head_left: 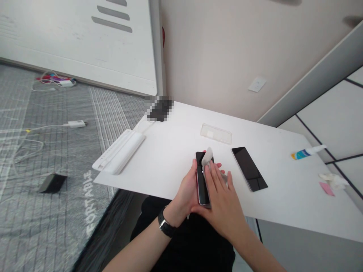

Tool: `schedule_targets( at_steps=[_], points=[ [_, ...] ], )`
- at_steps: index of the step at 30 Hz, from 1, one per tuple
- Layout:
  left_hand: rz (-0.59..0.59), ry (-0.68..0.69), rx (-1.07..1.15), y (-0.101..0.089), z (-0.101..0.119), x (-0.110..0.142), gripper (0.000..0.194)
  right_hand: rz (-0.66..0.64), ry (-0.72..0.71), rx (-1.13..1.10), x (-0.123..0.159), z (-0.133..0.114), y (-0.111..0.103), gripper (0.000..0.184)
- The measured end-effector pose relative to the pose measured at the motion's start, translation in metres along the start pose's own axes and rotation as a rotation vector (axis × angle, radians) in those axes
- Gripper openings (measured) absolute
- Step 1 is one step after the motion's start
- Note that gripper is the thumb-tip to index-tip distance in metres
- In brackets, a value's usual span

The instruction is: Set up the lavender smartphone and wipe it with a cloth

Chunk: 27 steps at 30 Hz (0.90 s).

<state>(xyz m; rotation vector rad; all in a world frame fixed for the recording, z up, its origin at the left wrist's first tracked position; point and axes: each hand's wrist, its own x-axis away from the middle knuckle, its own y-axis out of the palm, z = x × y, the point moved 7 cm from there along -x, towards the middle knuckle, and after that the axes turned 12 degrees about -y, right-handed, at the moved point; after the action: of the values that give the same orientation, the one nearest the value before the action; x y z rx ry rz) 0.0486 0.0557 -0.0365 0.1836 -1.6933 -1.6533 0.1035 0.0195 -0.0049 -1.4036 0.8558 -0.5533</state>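
Observation:
My left hand (185,190) is wrapped round a black-screened smartphone (201,185), its thumb along the left edge and fingertips showing past the right. The phone is held over the near edge of the table. Over the screen lies my right hand (222,196), fingers together and pressing a pale grey cloth (208,155) to the glass. Part of the cloth is hidden under the palm. To the right, a second smartphone (249,169) rests screen up on the table. Beyond the hands is a clear phone case (216,133).
On the white table (170,151) stand a long white device (119,153) at left and a blurred dark object (160,108) behind it. A small spray bottle (307,152), crumpled tissue (334,180) and pink piece (326,189) lie at right. A charger (76,124) is on the bed.

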Motion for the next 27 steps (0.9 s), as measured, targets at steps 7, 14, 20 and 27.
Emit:
schedule_targets(
  at_steps=[7,14,20,27],
  points=[
    [0.011,0.057,0.028,-0.002,0.008,0.002,0.063,-0.005,-0.056,-0.101,-0.015,-0.010,0.001,0.122],
    [0.007,-0.065,-0.049,0.000,-0.001,-0.002,0.065,-0.054,-0.097,-0.038,0.018,-0.002,0.002,0.110],
    [0.025,0.009,-0.100,0.003,0.004,0.003,0.051,0.053,0.061,-0.154,-0.046,0.024,-0.001,0.113],
    [0.037,-0.045,-0.075,-0.001,0.001,-0.001,0.056,-0.034,-0.175,-0.140,0.023,-0.028,0.001,0.133]
  ],
)
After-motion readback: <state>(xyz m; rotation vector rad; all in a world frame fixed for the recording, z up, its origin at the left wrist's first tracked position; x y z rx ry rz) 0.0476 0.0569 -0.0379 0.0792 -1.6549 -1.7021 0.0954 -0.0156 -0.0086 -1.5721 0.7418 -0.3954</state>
